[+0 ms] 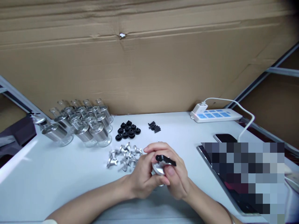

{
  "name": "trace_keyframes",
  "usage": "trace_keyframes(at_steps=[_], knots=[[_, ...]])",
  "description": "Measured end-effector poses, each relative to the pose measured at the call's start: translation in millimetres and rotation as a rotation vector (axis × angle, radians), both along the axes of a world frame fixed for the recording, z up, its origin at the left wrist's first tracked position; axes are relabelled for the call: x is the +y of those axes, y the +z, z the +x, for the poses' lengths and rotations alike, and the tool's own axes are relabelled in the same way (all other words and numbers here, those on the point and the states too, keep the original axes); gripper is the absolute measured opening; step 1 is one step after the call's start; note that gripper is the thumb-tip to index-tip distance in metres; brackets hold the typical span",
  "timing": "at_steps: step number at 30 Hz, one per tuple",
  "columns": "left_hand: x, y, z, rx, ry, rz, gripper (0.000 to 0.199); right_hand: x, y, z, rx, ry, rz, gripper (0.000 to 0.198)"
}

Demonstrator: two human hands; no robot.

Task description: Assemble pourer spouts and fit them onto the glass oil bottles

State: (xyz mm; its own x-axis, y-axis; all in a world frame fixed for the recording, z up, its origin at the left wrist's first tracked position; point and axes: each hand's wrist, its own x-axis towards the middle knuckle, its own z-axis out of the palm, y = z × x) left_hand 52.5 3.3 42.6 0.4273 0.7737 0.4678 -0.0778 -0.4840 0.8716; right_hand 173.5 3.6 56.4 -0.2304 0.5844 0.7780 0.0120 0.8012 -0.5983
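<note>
Close to the table's front edge, my left hand (141, 181) and my right hand (179, 178) are wrapped together around a silver bottle spout cap (158, 168). A black lever (166, 160) sits across its top. The thumbs of both hands press on or beside the cap, and my fingers hide most of its lower part. Just beyond my left hand lies a loose pile of silver spout caps (125, 157). Farther back are several black ribbed stoppers (128, 130) in a cluster, with a small heap of black levers (154, 127) to their right.
Several glass bottles with metal bands (99, 133) stand at the back left; the leftmost bottle (54, 133) has a silver cap on. A white power strip (216, 115) with a cable, a phone (225, 138) and a partly pixelated tablet (211, 169) occupy the right. Cardboard (149, 71) walls the back.
</note>
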Motion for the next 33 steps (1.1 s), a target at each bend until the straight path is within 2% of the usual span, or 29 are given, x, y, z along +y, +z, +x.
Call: trace_keyframes(at_steps=[4, 7, 12, 18, 22, 33], knots=[[1, 2.4, 1, -0.050, -0.043, -0.042, 0.050, 0, 3, 1, 0.003, 0.013, 0.001, 0.026], [1, 4.9, 2, -0.078, -0.050, -0.071, 0.050, -1, 8, 3, 0.013, 0.072, -0.056, 0.025], [0, 5.1, 3, -0.131, 0.005, -0.083, 0.048, 1, 15, 7, 0.071, 0.241, -0.265, 0.026], [1, 0.3, 3, -0.145, -0.037, -0.158, 0.050, 9, 12, 10, 0.142, 0.454, -0.496, 0.027], [2, 2.5, 4, -0.153, -0.055, -0.166, 0.050, 10, 10, 10, 0.155, 0.517, -0.527, 0.025], [5, 1.3, 6, -0.231, -0.038, -0.067, 0.048, 10, 10, 12, 0.169, 0.570, -0.618, 0.026]])
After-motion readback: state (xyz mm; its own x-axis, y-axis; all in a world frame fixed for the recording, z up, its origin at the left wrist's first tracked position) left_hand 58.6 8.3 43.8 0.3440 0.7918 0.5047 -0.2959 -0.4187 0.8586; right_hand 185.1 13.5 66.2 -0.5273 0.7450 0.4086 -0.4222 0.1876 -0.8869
